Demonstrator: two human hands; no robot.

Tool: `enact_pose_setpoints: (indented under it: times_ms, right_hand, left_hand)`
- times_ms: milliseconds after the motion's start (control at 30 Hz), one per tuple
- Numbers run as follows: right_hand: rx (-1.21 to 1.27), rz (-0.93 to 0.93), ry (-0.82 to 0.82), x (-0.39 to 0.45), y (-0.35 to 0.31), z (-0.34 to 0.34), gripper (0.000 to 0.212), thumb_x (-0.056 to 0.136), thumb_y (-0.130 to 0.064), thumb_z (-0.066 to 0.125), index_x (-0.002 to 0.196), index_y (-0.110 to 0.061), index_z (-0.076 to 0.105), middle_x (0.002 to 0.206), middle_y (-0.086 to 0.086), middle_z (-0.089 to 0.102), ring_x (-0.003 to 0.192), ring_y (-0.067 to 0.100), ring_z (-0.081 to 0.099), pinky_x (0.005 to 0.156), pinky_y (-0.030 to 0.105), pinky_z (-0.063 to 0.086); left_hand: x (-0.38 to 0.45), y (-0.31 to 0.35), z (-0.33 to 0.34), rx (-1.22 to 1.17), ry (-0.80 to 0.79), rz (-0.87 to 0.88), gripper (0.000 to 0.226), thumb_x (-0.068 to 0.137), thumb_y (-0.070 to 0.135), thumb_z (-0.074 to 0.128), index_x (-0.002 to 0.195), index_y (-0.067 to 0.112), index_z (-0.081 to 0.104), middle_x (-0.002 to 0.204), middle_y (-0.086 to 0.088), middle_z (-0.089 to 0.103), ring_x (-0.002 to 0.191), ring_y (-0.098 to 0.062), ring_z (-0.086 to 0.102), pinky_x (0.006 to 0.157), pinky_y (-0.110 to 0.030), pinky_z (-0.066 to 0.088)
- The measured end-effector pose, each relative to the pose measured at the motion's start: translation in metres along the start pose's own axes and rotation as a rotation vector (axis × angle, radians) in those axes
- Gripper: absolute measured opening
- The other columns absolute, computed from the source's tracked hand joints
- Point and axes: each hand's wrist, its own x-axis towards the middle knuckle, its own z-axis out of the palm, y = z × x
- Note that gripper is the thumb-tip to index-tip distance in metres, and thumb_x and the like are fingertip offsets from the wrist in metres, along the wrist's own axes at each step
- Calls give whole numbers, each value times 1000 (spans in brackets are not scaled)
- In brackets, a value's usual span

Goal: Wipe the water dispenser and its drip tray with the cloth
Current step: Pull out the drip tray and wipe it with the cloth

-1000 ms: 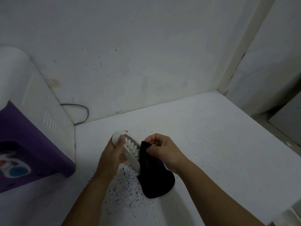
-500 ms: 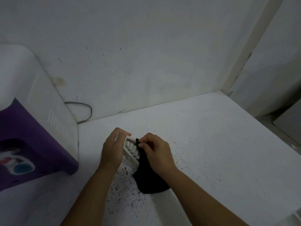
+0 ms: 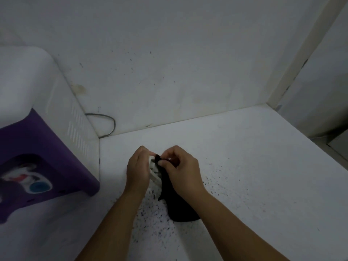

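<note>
Both hands have drawn closer since a second ago: the left hand [image 3: 138, 169] clamps the white slotted drip tray [image 3: 154, 173], mostly hidden behind it; the right hand [image 3: 183, 169] pinches the soft black cloth [image 3: 177, 202] against the tray's top, cloth trailing onto the speckled table [image 3: 263, 176]. Left of them stands the white-and-purple water dispenser [image 3: 47, 140].

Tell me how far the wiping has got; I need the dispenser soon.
Nothing clearly looks finished. In hand: the left hand holds the white slotted tray off the dispenser, while the right hand presses the black cloth against it. Dark specks dot the counter beneath. Left: the dispenser body itself, which no hand is touching.
</note>
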Motion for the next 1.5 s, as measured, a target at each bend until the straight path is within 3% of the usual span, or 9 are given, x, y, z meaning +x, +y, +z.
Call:
enact_pose_setpoints:
  times_ms: [100,233,367,467,633,733,833,1267,1500]
  right_hand:
    - [-4,12,-26,1,-4,4,15,81,-11,70,79,-25,65,75,-14,68,73,-3,63,65,7,47]
    - [-171,34,-91,-3,10,-5,9,86,-8,65,81,-13,70,80,-7,65,74,2,58,69,8,43]
    - [-173,-97,-26,-3,3,1,13,87,-7,62,81,-17,68,86,-8,62,78,-1,57,74,6,43]
    - [-55,46,80,-4,10,-3,12,87,-8,62,82,-17,68,84,-6,68,78,0,61,72,12,48]
    - [44,138,170,-4,11,-7,12,80,-9,72,74,-19,67,68,-7,67,62,-2,60,57,5,44]
    - [71,80,95,-11,8,-4,13,79,-6,72,78,-19,69,72,-13,69,69,-6,64,63,4,46]
    - [10,32,24,-20,12,-2,19,80,-2,70,89,-19,67,85,-16,68,83,-7,64,75,6,48]
    - [-42,10,161,-13,12,-2,31,82,0,65,83,-25,47,76,-11,63,73,0,63,64,15,51]
    - [-89,34,-48,-12,10,-19,28,80,-5,70,78,-24,49,77,-2,67,72,9,64,68,26,55]
  left_hand:
    - [1,-2,-4,24,-1,21,28,88,16,39,61,12,45,58,7,50,55,-9,44,59,-34,37]
    - [6,-2,-6,0,24,-41,29,90,14,37,69,0,51,77,-7,69,73,-28,60,69,-41,48]
    - [6,3,0,46,-24,39,27,86,15,40,68,-1,52,62,6,62,62,-13,54,61,-28,44]
    - [6,8,7,58,-64,88,30,77,23,40,68,-3,52,63,4,61,60,-11,53,56,-20,41]
    - [7,9,13,25,-60,102,32,76,25,39,65,-2,50,70,-8,65,66,-16,56,61,-27,43]
    - [10,6,11,46,-40,99,34,76,25,38,69,-5,53,68,-4,64,65,-15,55,62,-29,43]
    - [11,4,8,27,-19,69,34,76,24,38,68,-6,52,76,-15,66,67,-18,56,66,-33,43]
    - [3,13,16,84,-39,155,32,84,16,38,72,-13,45,74,-21,59,67,-21,50,60,-29,38]
    - [0,12,14,94,5,175,39,78,23,35,73,-13,48,77,-26,58,67,-24,51,56,-26,37]
